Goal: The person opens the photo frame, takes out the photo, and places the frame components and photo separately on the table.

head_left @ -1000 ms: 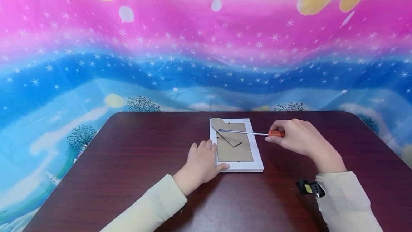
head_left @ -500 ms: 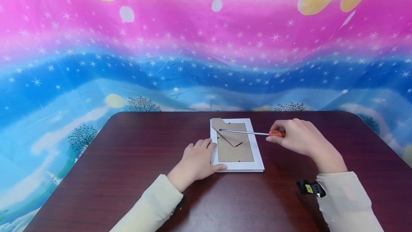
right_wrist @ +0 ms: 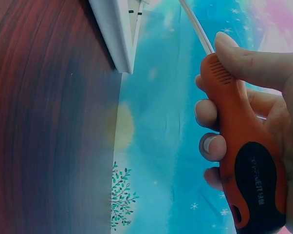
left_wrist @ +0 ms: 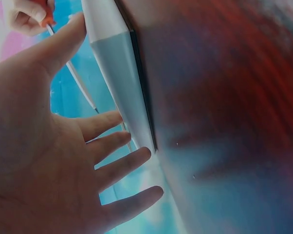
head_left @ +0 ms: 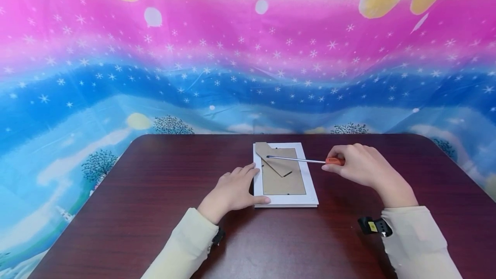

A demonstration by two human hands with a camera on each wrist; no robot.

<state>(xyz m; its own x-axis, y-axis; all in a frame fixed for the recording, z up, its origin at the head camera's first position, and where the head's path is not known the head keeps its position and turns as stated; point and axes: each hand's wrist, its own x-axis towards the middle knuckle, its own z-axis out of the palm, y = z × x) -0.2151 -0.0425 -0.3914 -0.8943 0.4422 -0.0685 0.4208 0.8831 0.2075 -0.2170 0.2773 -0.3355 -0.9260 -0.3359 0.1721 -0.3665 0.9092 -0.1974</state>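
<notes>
A white picture frame (head_left: 311, 193) lies back side up on the table, with a brown backing board (head_left: 288, 186) and small dark tabs at the board's edges. A brown stand leg (head_left: 274, 162) slants across the board. My right hand (head_left: 358, 165) grips the orange and black handle of a screwdriver (right_wrist: 253, 146). Its metal shaft (head_left: 300, 159) reaches left over the board, tip close to the stand leg; whether it touches is unclear. My left hand (head_left: 232, 188) is at the frame's left edge, thumb on the near left corner and fingers spread straight along the side.
The dark red-brown wooden table (head_left: 155, 206) has rounded far corners. Behind its far edge hangs a pink and blue printed cloth (head_left: 240, 76). Black wrist straps (head_left: 373, 226) sit at both cream sleeves (head_left: 414, 236).
My left hand has slid left and slightly down, so less of it covers the frame. The screwdriver has shifted slightly right. The frame stays nearly in place.
</notes>
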